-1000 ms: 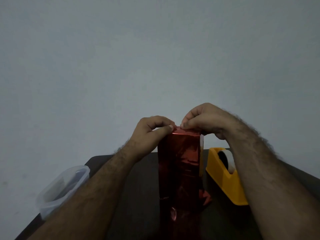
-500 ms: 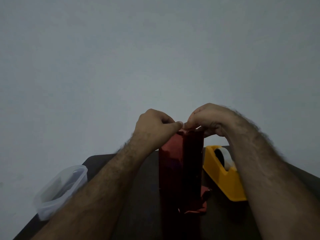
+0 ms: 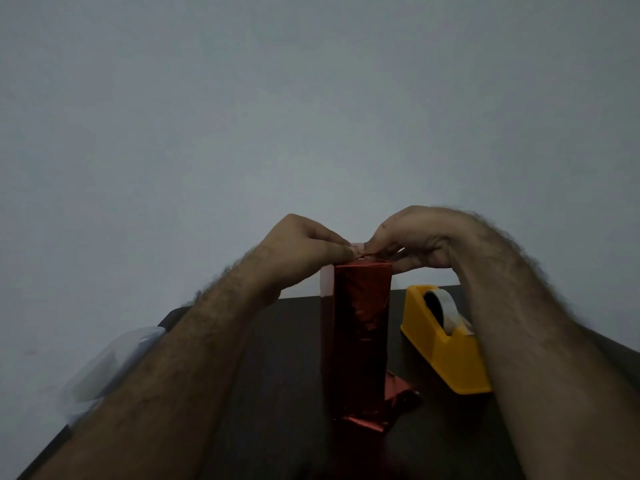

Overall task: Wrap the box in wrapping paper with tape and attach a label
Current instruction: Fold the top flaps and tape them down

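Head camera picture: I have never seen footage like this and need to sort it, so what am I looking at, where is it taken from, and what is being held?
There is no machine here. The camera sits on a person's head and looks forward and down, so both forearms reach in from the bottom. The left hand and the right hand meet at the top of a tall box wrapped in shiny red paper, standing upright on a dark table. Their fingers pinch something small at the top; it looks like paper or tape, but the dim light hides which. Loose red paper sticks out at the box's base. To the right stands a yellow tape dispenser. At the left edge lies a clear plastic container.
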